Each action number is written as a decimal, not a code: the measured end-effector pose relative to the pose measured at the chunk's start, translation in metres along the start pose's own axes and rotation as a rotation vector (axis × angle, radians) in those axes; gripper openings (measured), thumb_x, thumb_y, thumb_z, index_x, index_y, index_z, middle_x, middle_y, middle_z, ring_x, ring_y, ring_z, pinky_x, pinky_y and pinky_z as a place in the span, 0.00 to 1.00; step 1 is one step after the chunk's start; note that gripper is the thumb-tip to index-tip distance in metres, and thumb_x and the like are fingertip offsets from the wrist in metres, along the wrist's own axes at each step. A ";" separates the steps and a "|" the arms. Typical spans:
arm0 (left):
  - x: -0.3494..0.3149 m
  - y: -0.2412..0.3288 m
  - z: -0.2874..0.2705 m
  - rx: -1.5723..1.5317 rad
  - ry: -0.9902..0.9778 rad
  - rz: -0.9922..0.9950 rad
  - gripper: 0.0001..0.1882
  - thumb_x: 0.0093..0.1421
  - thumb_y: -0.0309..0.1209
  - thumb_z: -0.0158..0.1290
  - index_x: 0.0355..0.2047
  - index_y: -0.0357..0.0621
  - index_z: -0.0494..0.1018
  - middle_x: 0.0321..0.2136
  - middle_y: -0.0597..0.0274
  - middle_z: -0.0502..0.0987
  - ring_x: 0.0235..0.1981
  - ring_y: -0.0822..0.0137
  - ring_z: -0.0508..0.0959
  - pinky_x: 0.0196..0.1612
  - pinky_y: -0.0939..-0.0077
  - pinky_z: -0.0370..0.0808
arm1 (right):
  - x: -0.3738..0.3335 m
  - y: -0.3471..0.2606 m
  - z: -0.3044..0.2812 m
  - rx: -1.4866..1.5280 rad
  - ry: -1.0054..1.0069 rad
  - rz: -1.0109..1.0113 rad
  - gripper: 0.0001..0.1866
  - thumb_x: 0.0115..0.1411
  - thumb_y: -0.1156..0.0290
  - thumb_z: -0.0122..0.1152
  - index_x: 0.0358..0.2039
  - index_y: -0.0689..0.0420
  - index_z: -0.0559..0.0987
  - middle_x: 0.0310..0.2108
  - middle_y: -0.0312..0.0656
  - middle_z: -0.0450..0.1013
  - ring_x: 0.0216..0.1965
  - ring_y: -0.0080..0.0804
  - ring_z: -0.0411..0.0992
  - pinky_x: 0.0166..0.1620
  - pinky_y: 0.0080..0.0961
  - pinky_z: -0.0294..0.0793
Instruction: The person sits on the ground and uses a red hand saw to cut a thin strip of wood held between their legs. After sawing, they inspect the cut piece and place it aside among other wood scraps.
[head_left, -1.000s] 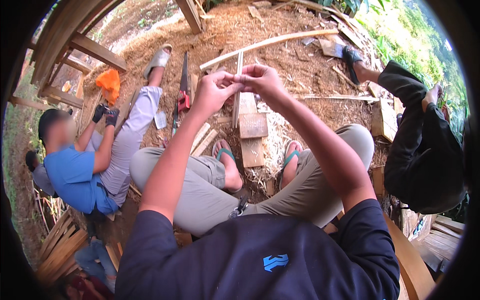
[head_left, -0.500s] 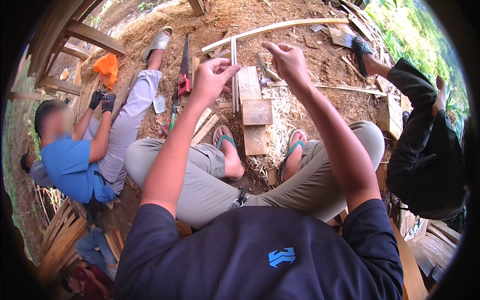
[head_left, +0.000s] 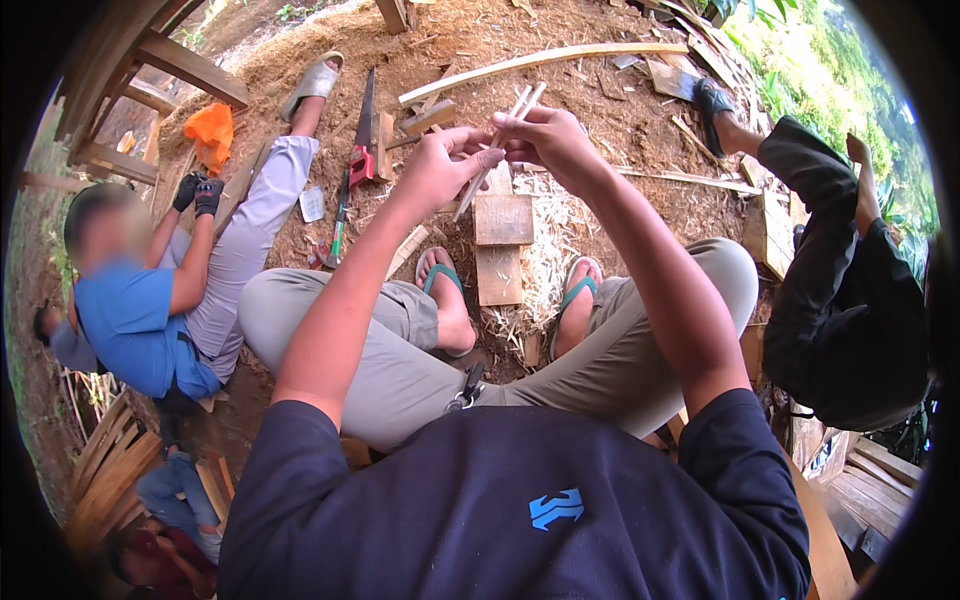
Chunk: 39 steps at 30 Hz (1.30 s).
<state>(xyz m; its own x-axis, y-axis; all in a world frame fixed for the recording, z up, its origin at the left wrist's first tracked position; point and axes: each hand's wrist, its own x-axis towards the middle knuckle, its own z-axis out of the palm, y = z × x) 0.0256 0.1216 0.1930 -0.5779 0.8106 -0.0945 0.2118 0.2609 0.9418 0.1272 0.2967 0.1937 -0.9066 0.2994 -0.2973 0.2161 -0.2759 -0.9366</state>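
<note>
In front of me, over the wooden blocks, both hands meet on a pair of thin wooden strips [head_left: 469, 201]. The strips slant, their upper ends leaning to the right. My left hand [head_left: 447, 166] is closed around their lower part, thumb against them. Near the upper end, my right hand [head_left: 549, 138] pinches them between thumb and fingers. Below the hands sits a short wooden block [head_left: 503, 220] on top of a longer board [head_left: 499, 280], whose far part is mostly covered by my hands. Pale shavings [head_left: 548, 240] lie beside the board.
A red-handled saw [head_left: 361, 165] lies to the left, with a long bent wooden strip [head_left: 560, 56] farther out. A gloved person in blue [head_left: 135, 315] sits at left; another person's dark-clad leg [head_left: 820, 175] is at right. Wood scraps cover the ground.
My right hand has come left and down onto the strips. The strips, upright in my left hand before, now tilt to the right, and the left hand has shifted slightly right.
</note>
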 end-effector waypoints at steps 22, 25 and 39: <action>-0.012 0.012 -0.010 -0.078 -0.289 -0.140 0.21 0.71 0.43 0.53 0.48 0.36 0.78 0.33 0.58 0.83 0.24 0.71 0.83 0.26 0.77 0.80 | -0.016 -0.013 -0.014 -0.183 -0.226 -0.034 0.13 0.57 0.70 0.75 0.38 0.62 0.80 0.35 0.41 0.81 0.36 0.27 0.82 0.43 0.22 0.84; -0.014 0.011 -0.007 -0.086 -0.280 -0.149 0.22 0.71 0.45 0.53 0.49 0.37 0.78 0.34 0.57 0.83 0.25 0.70 0.84 0.27 0.76 0.81 | -0.014 -0.009 -0.013 -0.174 -0.219 -0.028 0.15 0.57 0.71 0.74 0.42 0.63 0.81 0.36 0.42 0.81 0.37 0.27 0.81 0.44 0.22 0.83; 0.003 0.000 -0.015 -0.278 0.058 0.000 0.17 0.72 0.37 0.51 0.53 0.37 0.71 0.44 0.52 0.82 0.35 0.64 0.86 0.36 0.77 0.82 | -0.006 -0.024 -0.025 0.098 0.111 -0.274 0.14 0.60 0.74 0.71 0.44 0.67 0.80 0.38 0.49 0.81 0.38 0.32 0.82 0.45 0.22 0.86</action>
<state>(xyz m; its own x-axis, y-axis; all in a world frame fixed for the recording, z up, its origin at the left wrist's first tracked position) 0.0123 0.1162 0.1975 -0.6237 0.7772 -0.0835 -0.0080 0.1004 0.9949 0.1363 0.3243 0.2138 -0.8800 0.4712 -0.0600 -0.0717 -0.2567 -0.9638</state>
